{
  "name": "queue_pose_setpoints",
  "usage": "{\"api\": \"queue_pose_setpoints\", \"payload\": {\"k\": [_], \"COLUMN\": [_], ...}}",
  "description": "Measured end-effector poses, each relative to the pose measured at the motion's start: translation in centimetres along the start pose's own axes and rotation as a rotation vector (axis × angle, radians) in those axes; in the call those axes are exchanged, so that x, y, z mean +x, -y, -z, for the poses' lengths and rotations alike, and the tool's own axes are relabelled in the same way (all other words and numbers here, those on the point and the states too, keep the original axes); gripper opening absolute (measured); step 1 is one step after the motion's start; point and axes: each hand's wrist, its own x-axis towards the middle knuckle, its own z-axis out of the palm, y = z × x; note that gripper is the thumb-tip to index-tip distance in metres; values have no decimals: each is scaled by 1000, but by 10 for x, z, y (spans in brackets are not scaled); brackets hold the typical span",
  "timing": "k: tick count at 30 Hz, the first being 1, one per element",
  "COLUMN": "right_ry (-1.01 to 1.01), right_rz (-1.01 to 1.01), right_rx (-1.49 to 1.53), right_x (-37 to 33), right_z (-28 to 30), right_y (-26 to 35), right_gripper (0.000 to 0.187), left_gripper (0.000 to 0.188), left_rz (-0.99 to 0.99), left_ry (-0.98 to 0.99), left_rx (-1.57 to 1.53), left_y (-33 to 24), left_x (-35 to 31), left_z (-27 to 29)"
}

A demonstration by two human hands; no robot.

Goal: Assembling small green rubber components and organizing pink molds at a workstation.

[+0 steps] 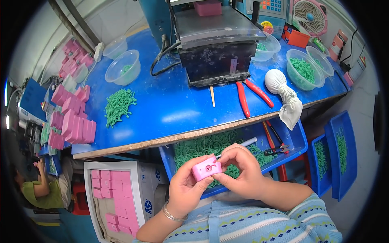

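Observation:
My left hand [182, 190] is closed round a small pink block [200, 173] with rounded edges. A round hole with a dark, reddish centre shows in the face turned up toward me. My right hand [243, 170] is closed on a thin pen-like tool with a grey handle [249, 141], whose end sticks out past the fingers. The tool's tip is hidden near the block, and my right thumb touches the block's side. Below both hands lies a blue tray [298, 149] holding tangled green rubbery pieces [202, 148] and dark-tipped cutters [276, 150].
On the blue table [170, 109] lie red-handled pliers [243, 99], a tied white cloth bundle [283, 97], a wooden stick [212, 96] and a green heap [119, 106]. A press [219, 36] stands behind. Stacked pink blocks [73, 125] and a box of them [117, 194] are left.

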Motion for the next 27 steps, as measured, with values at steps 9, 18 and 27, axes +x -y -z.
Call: {"api": "queue_pose_setpoints", "payload": {"k": [9,18,27], "right_ry": [209,-63,77], "right_rz": [15,368,-22], "right_rx": [-16,-267,368], "right_x": [7,14,30], "right_z": [13,2,8], "right_y": [-1,5,-2], "right_gripper": [40,40,36], "left_gripper": [44,44,42], "left_rz": [26,-49,-155], "left_ry": [157,-25,56], "left_rx": [-159,-214,-118], "left_y": [6,3,-2], "left_x": [1,9,27], "left_z": [20,-2,5]}}
